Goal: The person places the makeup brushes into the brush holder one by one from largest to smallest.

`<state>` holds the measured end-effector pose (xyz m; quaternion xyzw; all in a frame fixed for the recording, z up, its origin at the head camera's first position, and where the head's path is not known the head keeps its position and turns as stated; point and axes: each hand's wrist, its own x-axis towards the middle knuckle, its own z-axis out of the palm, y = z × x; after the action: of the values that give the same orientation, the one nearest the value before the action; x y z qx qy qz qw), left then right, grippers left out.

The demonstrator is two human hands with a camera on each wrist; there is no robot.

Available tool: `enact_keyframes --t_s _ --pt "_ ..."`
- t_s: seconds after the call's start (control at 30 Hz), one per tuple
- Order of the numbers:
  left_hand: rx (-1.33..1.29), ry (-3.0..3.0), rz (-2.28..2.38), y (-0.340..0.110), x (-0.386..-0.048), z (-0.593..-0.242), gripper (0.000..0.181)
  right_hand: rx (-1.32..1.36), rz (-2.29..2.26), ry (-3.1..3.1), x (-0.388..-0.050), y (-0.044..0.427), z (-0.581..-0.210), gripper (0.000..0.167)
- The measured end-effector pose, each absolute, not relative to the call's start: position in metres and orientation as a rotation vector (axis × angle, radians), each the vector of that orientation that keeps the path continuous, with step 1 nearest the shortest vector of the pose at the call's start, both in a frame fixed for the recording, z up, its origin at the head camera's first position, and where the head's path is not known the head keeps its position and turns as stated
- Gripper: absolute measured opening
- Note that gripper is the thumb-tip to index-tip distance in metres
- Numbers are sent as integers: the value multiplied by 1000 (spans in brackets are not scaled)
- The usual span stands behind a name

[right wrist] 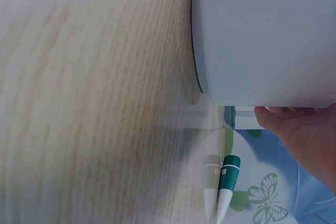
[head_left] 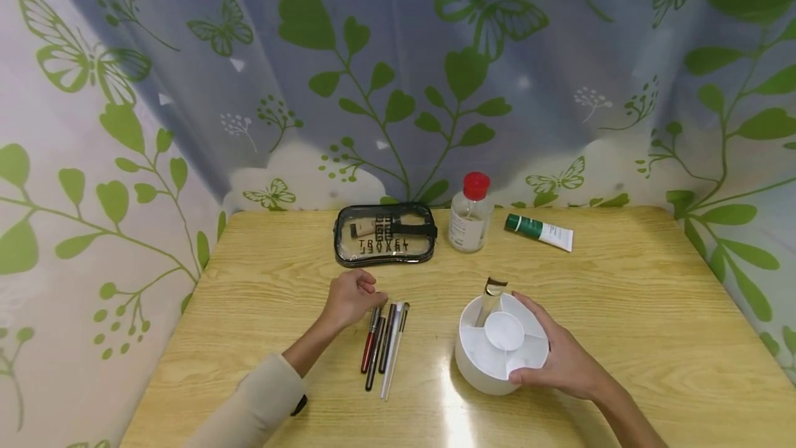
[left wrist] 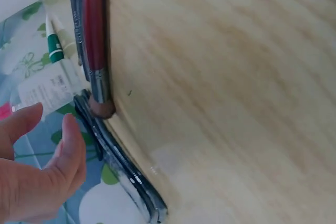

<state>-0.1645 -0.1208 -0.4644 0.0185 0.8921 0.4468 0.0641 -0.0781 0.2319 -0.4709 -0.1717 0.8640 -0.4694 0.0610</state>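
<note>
Brushes: a row on the table, long axes running away from the person, just right of the left hand, the nearer one. Left grip: empty, thumb and fingers parted; contact with the red brush, from here, uncertain. Right hand: grip around the caddy, fingertips hidden behind its wall.

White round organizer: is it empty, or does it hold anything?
Not empty. In the head view, a clear item with a dark top sticks up from an outer compartment of the white round organizer.
</note>
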Motion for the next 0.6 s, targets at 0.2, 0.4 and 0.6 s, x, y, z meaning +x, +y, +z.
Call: enact_keyframes --t_s 0.2,0.4,0.6 --pt "20 2678 1301 -122 -161 -472 25 -517 -1438 2594 -79 234 -472 113" --pt "64 2756 1205 -121 -155 -484 14 -512 -1433 2599 -79 234 -473 113" --pt "78 2768 1187 -120 -153 -487 10 -513 -1438 2597 -79 234 -473 113"
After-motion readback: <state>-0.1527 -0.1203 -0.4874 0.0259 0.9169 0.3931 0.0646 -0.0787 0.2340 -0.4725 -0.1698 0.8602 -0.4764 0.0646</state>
